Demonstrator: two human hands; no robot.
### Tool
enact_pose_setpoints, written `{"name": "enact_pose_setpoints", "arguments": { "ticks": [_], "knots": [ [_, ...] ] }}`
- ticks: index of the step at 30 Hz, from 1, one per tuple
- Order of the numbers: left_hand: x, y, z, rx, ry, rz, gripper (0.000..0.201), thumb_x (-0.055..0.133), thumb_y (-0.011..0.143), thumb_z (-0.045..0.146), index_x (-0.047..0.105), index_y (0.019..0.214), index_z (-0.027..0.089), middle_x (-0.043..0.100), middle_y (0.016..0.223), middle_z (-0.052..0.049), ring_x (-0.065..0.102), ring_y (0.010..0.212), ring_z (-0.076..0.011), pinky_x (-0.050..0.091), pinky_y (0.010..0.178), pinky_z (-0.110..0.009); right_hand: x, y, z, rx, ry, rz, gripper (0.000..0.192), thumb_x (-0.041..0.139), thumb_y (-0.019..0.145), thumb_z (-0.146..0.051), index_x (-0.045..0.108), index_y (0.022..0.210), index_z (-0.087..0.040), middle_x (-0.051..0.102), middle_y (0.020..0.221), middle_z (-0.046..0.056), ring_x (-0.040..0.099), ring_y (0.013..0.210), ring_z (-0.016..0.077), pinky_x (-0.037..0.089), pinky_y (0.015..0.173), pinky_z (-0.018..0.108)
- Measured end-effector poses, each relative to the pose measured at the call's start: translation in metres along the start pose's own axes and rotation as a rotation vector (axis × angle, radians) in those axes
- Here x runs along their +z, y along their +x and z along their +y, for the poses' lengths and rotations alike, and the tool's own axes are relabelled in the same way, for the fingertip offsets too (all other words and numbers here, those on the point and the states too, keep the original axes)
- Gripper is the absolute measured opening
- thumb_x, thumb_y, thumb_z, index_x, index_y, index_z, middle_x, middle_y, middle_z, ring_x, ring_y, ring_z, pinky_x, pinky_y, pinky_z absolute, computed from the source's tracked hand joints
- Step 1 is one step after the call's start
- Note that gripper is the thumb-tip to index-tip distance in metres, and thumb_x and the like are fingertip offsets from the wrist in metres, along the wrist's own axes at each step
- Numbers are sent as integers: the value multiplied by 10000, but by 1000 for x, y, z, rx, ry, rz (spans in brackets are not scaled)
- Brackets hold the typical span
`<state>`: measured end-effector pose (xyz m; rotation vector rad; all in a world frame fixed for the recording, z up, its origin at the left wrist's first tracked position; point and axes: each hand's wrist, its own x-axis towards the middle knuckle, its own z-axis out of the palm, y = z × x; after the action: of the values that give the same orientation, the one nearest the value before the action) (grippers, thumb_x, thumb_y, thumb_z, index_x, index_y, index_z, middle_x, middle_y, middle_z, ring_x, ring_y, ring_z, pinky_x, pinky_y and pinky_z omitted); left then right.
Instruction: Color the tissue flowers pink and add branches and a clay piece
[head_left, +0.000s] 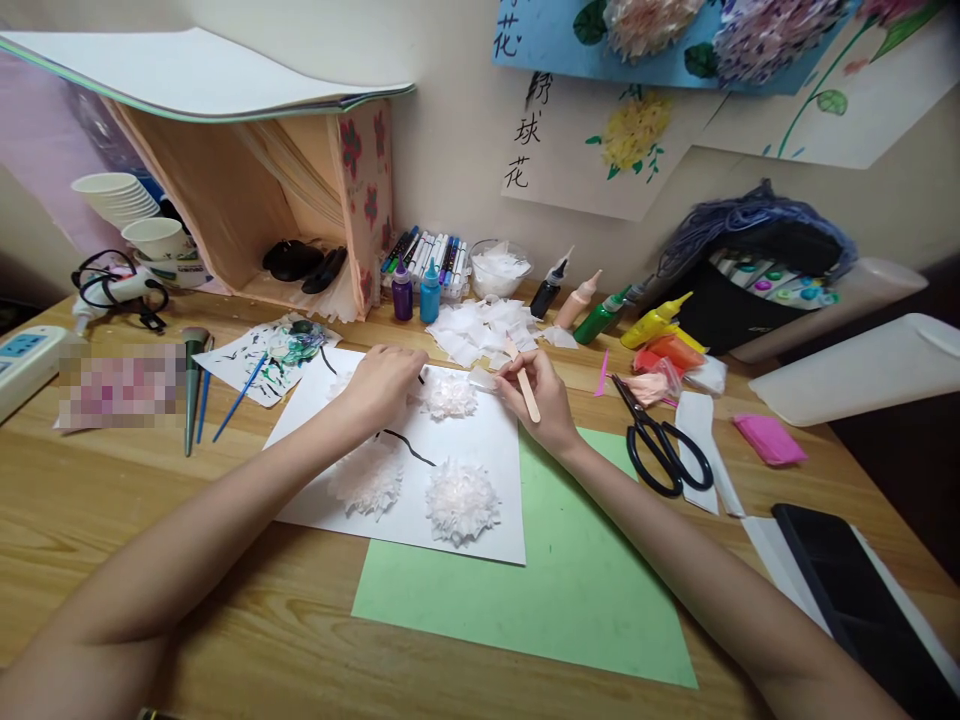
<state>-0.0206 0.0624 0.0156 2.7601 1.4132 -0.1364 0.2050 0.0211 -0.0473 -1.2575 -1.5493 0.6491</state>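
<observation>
A wooden craft stick (529, 396) is held in my right hand (546, 402), which is closed. A small piece of white tissue paper (482, 379) shows at that hand's thumb and fingertips. My left hand (386, 385) is bent over the upper part of a white sheet (480, 440), fingers drawn together; what they hold, if anything, is hidden. On the sheet are fluffy pale tissue flowers: one (448, 396) between my hands, another (463, 502) at the lower right and a third (369, 482) below my left wrist. Black painted lines (409, 446) run between them.
Green paper (525, 610) lies under the sheet. Behind it are a heap of tissue pieces (480, 328), a glass bowl (502, 268) and paint bottles (430, 292). Black-handled scissors (660, 440) lie right; brushes (240, 397) and a paint-smeared paper (289, 355) lie left.
</observation>
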Motion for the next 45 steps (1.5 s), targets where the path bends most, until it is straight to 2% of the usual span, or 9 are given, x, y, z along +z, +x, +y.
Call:
{"name": "enact_pose_setpoints", "arguments": {
  "ticks": [5, 10, 13, 22, 26, 29, 32, 36, 45],
  "knots": [
    [0, -1, 0, -3, -12, 8, 339, 560, 697, 139, 572, 1036, 158, 679, 982, -120, 611, 966, -295, 423, 780, -369, 1, -1, -2, 10, 155, -39, 278, 657, 783, -325, 411, 871, -229, 600, 841, 26, 614, 761, 161, 500, 727, 323],
    [1, -1, 1, -4, -14, 26, 333, 556, 700, 133, 580, 1033, 140, 678, 952, -121, 614, 938, -301, 422, 773, -374, 4, -10, -16, 31, 411, -327, 293, 668, 784, -319, 396, 851, -232, 597, 797, 3, 594, 674, 128, 501, 641, 287],
    [1, -1, 1, -2, -20, 20, 347, 556, 702, 118, 577, 1048, 141, 676, 989, -113, 611, 960, -289, 418, 793, -365, 10, -14, -19, -30, 311, -438, 233, 643, 802, -268, 417, 844, -227, 602, 801, 12, 597, 698, 135, 498, 657, 293],
    [1, -2, 2, -4, -2, 30, 303, 516, 730, 84, 586, 1021, 131, 673, 951, -121, 607, 966, -291, 416, 787, -369, 24, -18, -15, -362, -125, -265, 97, 543, 843, -173, 462, 834, -228, 629, 808, 26, 627, 740, 161, 501, 669, 292],
    [1, -2, 3, -5, -11, 33, 292, 522, 746, 101, 588, 1029, 136, 674, 970, -118, 604, 987, -286, 413, 805, -366, 20, -18, -22, -389, -141, -202, 112, 576, 852, -270, 473, 864, -229, 652, 860, 44, 637, 801, 178, 503, 700, 309],
    [1, -2, 2, -4, -19, 21, 326, 545, 740, 115, 584, 1063, 134, 678, 984, -118, 608, 985, -289, 414, 806, -370, 12, -21, -25, -376, -66, -153, 166, 453, 917, -355, 519, 852, -218, 644, 816, 50, 623, 781, 180, 485, 697, 320],
    [0, -2, 2, -6, -12, 17, 315, 560, 724, 118, 590, 1037, 131, 679, 971, -116, 613, 970, -292, 415, 797, -370, 5, -27, -23, -454, 54, -228, 383, 272, 969, -326, 549, 734, -205, 588, 648, 32, 561, 621, 154, 446, 613, 306],
    [-2, -2, 3, 1, -7, 15, 275, 546, 730, 115, 595, 1000, 134, 679, 954, -108, 614, 969, -286, 414, 795, -366, 4, -30, -21, -545, 33, -370, 397, 254, 969, -248, 535, 694, -191, 565, 600, 29, 519, 572, 137, 419, 575, 289],
    [-2, -1, 3, 3, -13, 18, 242, 534, 726, 102, 593, 958, 141, 677, 936, -102, 619, 938, -270, 415, 777, -348, 11, -28, -22, -527, -78, -339, 360, 275, 970, -248, 531, 725, -189, 560, 634, 38, 523, 607, 140, 420, 599, 287]
  ]
}}
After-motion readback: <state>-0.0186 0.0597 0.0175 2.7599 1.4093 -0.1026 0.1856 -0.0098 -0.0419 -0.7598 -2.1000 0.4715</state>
